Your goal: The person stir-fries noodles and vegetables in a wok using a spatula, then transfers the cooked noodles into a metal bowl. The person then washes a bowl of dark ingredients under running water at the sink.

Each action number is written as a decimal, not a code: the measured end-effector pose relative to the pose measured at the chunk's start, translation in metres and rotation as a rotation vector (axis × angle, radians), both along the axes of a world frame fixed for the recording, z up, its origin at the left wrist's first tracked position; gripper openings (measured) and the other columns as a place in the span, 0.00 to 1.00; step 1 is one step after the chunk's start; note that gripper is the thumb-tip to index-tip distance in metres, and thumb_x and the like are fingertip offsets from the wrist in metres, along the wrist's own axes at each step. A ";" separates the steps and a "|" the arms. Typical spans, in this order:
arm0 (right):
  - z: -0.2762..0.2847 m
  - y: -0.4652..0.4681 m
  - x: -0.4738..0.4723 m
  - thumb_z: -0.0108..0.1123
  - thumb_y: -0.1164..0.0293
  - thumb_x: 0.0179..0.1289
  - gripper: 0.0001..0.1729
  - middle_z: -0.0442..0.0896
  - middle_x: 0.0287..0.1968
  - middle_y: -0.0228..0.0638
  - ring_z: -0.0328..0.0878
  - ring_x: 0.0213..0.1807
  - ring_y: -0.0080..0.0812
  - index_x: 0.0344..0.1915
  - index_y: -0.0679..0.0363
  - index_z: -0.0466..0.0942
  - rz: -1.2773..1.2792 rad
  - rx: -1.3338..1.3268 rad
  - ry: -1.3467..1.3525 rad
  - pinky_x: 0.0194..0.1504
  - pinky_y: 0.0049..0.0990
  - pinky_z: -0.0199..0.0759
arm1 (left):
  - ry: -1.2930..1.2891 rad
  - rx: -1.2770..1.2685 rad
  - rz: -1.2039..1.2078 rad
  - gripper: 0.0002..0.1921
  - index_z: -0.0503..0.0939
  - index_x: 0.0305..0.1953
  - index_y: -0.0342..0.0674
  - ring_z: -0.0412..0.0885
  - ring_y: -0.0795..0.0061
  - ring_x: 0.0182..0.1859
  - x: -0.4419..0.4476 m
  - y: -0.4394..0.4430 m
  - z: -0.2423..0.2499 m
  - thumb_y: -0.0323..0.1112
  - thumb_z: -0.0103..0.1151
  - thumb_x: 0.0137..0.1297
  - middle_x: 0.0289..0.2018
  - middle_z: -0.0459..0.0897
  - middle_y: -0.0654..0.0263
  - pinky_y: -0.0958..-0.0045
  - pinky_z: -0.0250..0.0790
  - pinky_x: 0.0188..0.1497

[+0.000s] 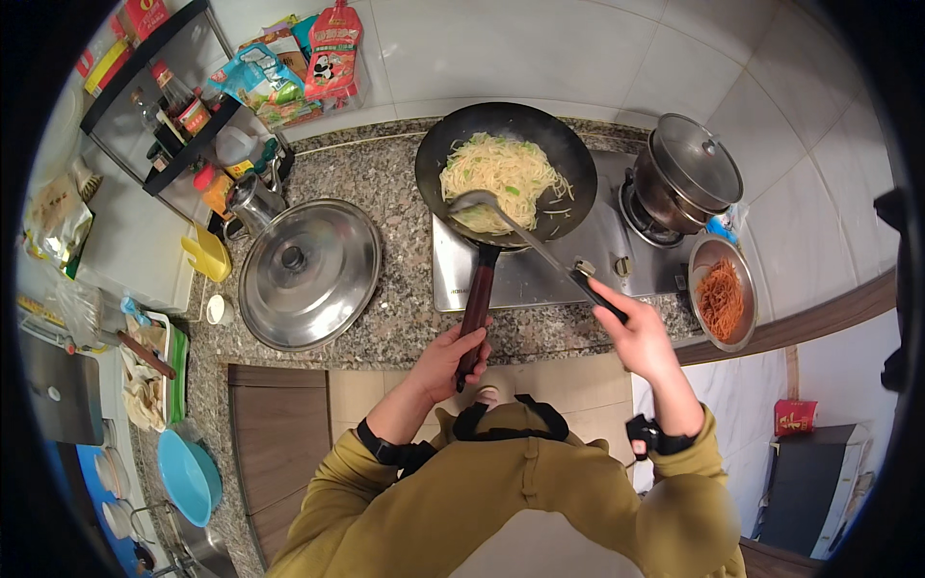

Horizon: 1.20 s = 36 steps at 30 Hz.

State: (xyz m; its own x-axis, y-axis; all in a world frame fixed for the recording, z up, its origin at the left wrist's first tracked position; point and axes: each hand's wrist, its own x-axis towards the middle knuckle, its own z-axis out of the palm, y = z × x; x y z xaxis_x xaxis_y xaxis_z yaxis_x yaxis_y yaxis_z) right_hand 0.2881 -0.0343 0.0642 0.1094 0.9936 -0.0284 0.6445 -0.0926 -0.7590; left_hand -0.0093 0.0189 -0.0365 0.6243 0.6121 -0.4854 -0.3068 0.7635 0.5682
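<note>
My left hand is closed around the dark red handle of a black wok, which sits on the left part of a steel gas stove. Inside the wok lie pale, noodle-like shreds mixed with green pieces. My right hand grips the black handle of a metal cooking ladle or turner; its head rests among the shreds at the wok's near left side. A steel bowl holding orange shreds, perhaps carrot, stands right of the stove.
A lidded pot stands on the right burner. Left of the wok lie a large steel lid and a metal pitcher. Farther left are a yellow holder, a bottle rack and a blue basin. A tiled wall rises behind.
</note>
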 end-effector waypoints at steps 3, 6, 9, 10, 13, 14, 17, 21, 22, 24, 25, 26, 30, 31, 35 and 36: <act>0.023 -0.028 0.016 0.61 0.71 0.71 0.23 0.88 0.45 0.47 0.83 0.40 0.30 0.65 0.56 0.77 -0.086 -0.084 0.117 0.48 0.27 0.74 | 0.020 0.007 -0.010 0.21 0.70 0.68 0.48 0.72 0.78 0.27 0.001 0.000 0.001 0.41 0.54 0.77 0.32 0.76 0.69 0.78 0.59 0.24; 0.030 -0.026 0.016 0.61 0.71 0.71 0.22 0.88 0.44 0.45 0.78 0.38 0.26 0.64 0.58 0.77 -0.103 -0.194 0.129 0.47 0.25 0.73 | 0.031 0.021 -0.021 0.22 0.70 0.68 0.48 0.72 0.78 0.27 0.001 0.000 0.003 0.41 0.55 0.77 0.33 0.77 0.69 0.77 0.60 0.24; 0.011 -0.005 0.004 0.61 0.71 0.72 0.20 0.86 0.39 0.40 0.77 0.36 0.25 0.62 0.60 0.78 -0.074 -0.019 0.013 0.44 0.25 0.72 | 0.028 0.003 -0.018 0.22 0.70 0.68 0.48 0.72 0.78 0.27 0.001 0.000 0.005 0.41 0.55 0.77 0.33 0.76 0.69 0.77 0.60 0.24; 0.001 0.004 0.001 0.60 0.71 0.72 0.20 0.83 0.34 0.33 0.72 0.32 0.22 0.62 0.60 0.78 -0.084 0.058 -0.052 0.39 0.24 0.70 | 0.037 0.013 -0.020 0.22 0.70 0.68 0.48 0.72 0.78 0.27 0.002 0.000 0.005 0.41 0.55 0.77 0.32 0.76 0.69 0.77 0.60 0.24; -0.017 0.020 0.008 0.61 0.69 0.73 0.19 0.81 0.28 0.26 0.70 0.27 0.20 0.61 0.61 0.80 -0.114 0.188 0.003 0.35 0.24 0.69 | 0.054 0.012 -0.021 0.21 0.70 0.67 0.49 0.72 0.78 0.28 0.001 -0.002 0.006 0.41 0.55 0.77 0.32 0.76 0.69 0.77 0.60 0.25; -0.017 0.019 0.015 0.61 0.69 0.73 0.19 0.79 0.27 0.24 0.68 0.27 0.19 0.60 0.60 0.80 -0.110 0.175 0.035 0.33 0.22 0.67 | 0.070 0.018 -0.023 0.21 0.71 0.67 0.49 0.72 0.78 0.28 0.002 -0.001 0.006 0.41 0.55 0.77 0.32 0.76 0.69 0.77 0.60 0.25; -0.009 0.036 0.024 0.62 0.68 0.72 0.21 0.78 0.34 0.31 0.72 0.35 0.23 0.62 0.59 0.79 -0.184 0.111 0.057 0.39 0.21 0.66 | 0.083 0.010 -0.016 0.20 0.71 0.66 0.49 0.72 0.78 0.28 0.003 -0.001 0.006 0.41 0.55 0.77 0.32 0.76 0.69 0.77 0.59 0.25; -0.006 0.090 -0.008 0.64 0.65 0.68 0.26 0.86 0.49 0.54 0.85 0.53 0.45 0.65 0.57 0.76 -0.272 0.079 0.094 0.56 0.30 0.74 | 0.092 0.000 -0.012 0.19 0.72 0.65 0.50 0.73 0.78 0.28 0.005 -0.002 0.007 0.41 0.55 0.76 0.32 0.77 0.70 0.77 0.59 0.25; -0.012 0.101 -0.023 0.65 0.65 0.67 0.28 0.85 0.50 0.55 0.85 0.54 0.46 0.65 0.56 0.75 -0.265 0.117 0.119 0.57 0.31 0.74 | 0.092 0.003 -0.014 0.19 0.72 0.65 0.50 0.73 0.78 0.28 0.006 -0.001 0.008 0.41 0.56 0.76 0.32 0.77 0.70 0.77 0.59 0.25; -0.020 0.104 -0.039 0.65 0.66 0.65 0.29 0.85 0.51 0.56 0.83 0.56 0.49 0.66 0.55 0.75 -0.232 0.038 0.115 0.58 0.35 0.74 | 0.095 0.007 -0.020 0.19 0.72 0.65 0.50 0.73 0.78 0.28 0.006 -0.001 0.008 0.41 0.56 0.76 0.32 0.77 0.70 0.77 0.59 0.25; -0.023 0.099 -0.045 0.64 0.67 0.65 0.29 0.84 0.50 0.57 0.82 0.55 0.52 0.67 0.54 0.74 -0.182 0.098 -0.019 0.57 0.37 0.74 | 0.088 0.008 -0.024 0.19 0.72 0.65 0.50 0.73 0.78 0.28 0.006 0.000 0.009 0.42 0.56 0.76 0.32 0.77 0.69 0.77 0.59 0.25; -0.024 0.088 -0.044 0.64 0.68 0.65 0.29 0.84 0.49 0.57 0.82 0.54 0.54 0.67 0.53 0.74 -0.118 0.125 -0.031 0.57 0.39 0.74 | 0.080 0.006 -0.026 0.20 0.72 0.65 0.50 0.73 0.77 0.28 0.006 0.000 0.009 0.42 0.56 0.76 0.32 0.77 0.69 0.76 0.60 0.25; -0.004 0.025 -0.021 0.63 0.71 0.66 0.29 0.84 0.47 0.57 0.85 0.50 0.52 0.67 0.51 0.74 -0.011 0.088 -0.158 0.54 0.37 0.75 | 0.069 -0.006 -0.021 0.20 0.71 0.66 0.49 0.74 0.77 0.28 0.005 0.000 0.007 0.42 0.56 0.76 0.33 0.77 0.69 0.76 0.60 0.25; 0.004 0.011 -0.014 0.63 0.71 0.66 0.29 0.85 0.47 0.56 0.85 0.49 0.49 0.67 0.51 0.74 -0.040 -0.008 -0.128 0.53 0.36 0.75 | 0.069 -0.005 -0.022 0.20 0.71 0.66 0.49 0.74 0.77 0.28 0.004 0.000 0.006 0.42 0.56 0.76 0.33 0.77 0.69 0.76 0.60 0.25; 0.023 -0.017 0.002 0.64 0.72 0.66 0.28 0.86 0.47 0.53 0.87 0.41 0.40 0.66 0.53 0.75 -0.125 -0.074 -0.053 0.47 0.30 0.75 | 0.059 0.008 -0.028 0.21 0.70 0.66 0.49 0.74 0.77 0.28 0.004 0.001 0.004 0.42 0.56 0.77 0.33 0.77 0.69 0.75 0.60 0.25; 0.022 -0.015 0.002 0.64 0.72 0.66 0.28 0.86 0.47 0.53 0.87 0.39 0.38 0.66 0.53 0.75 -0.141 -0.014 -0.056 0.45 0.29 0.75 | 0.057 0.011 -0.032 0.21 0.70 0.67 0.49 0.74 0.77 0.28 0.004 0.000 0.004 0.42 0.56 0.77 0.33 0.77 0.69 0.76 0.60 0.25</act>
